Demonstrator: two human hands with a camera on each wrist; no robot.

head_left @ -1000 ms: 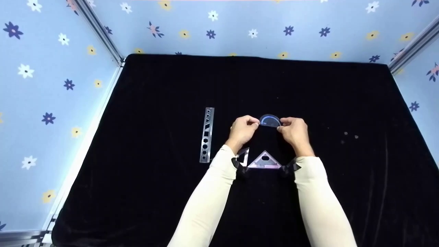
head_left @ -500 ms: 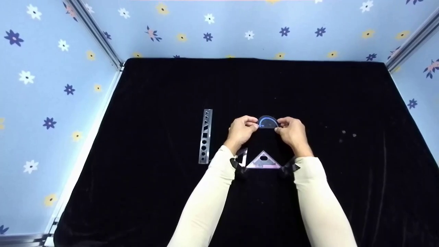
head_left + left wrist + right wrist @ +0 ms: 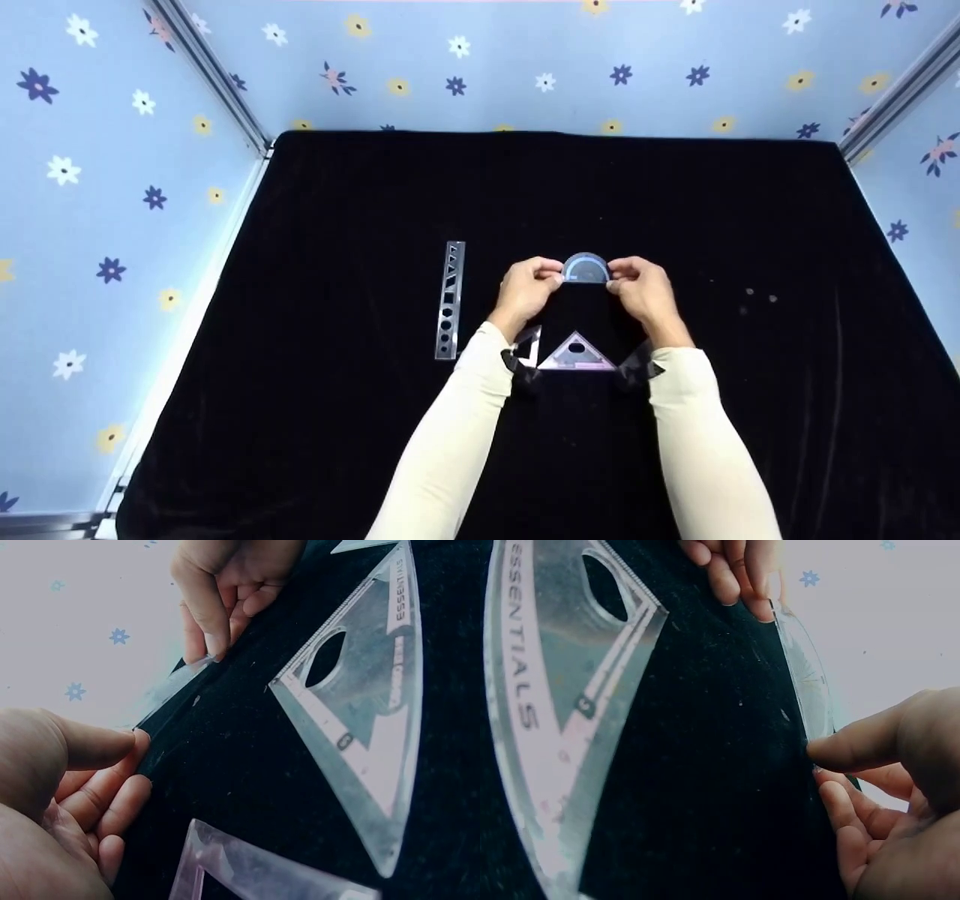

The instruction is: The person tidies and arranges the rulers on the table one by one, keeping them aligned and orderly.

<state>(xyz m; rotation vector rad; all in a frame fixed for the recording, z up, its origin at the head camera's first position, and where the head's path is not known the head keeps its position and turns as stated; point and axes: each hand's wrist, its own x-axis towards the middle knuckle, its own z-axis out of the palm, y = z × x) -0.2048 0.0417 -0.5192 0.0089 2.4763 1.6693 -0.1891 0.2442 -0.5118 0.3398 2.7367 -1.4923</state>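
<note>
A clear protractor (image 3: pixel 586 268) with a blue arc is held by both hands, its straight edge toward the person. My left hand (image 3: pixel 525 290) pinches its left corner between thumb and fingers. At the opposite corner, my right hand (image 3: pixel 643 292) pinches it in the same way. Both wrist views show the protractor (image 3: pixel 806 667) nearly edge-on. Just nearer the person lies a clear set square (image 3: pixel 577 354) with pink markings and an oval hole. Part of a second set square (image 3: pixel 534 346) shows beside it, the rest hidden by my left wrist.
A clear ruler (image 3: pixel 450 300) with a row of cut-out shapes lies left of the hands. Black cloth (image 3: pixel 337 300) covers the table. Flower-patterned walls (image 3: pixel 510 60) rise at the back and sides. Small pale specks (image 3: pixel 761 295) dot the cloth at right.
The protractor has tilted, so its face looks lighter and its arc fuller. Both hands keep their pinch on its corners and have hardly shifted. The head view has moved slightly.
</note>
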